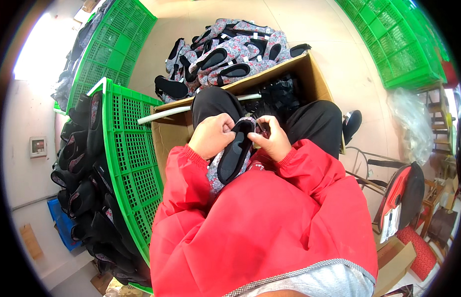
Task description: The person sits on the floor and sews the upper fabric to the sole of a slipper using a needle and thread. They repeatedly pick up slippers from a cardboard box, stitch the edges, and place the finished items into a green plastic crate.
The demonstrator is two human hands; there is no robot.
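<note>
A floral grey-and-red cloth shoe (234, 157) with black lining lies across my lap, its opening facing up. My left hand (213, 134) is closed, with thumb and fingers pinched on the left rim of the shoe's opening. On the other side, my right hand (272, 138) pinches the right rim near the far end, with the thumb along the inside. Between my knees, beyond the shoe, stands an open cardboard box (317, 74) holding dark black pieces (275, 96), whose kind I cannot make out.
A heap of similar floral shoes (225, 52) lies on the floor beyond the box. A white tube (163, 115) lies across the box. Green crates (134, 148) stand at left, with black shoes (82, 163) stacked in the near one. More green crates (389, 44) and a clear plastic bag (411, 123) are at right.
</note>
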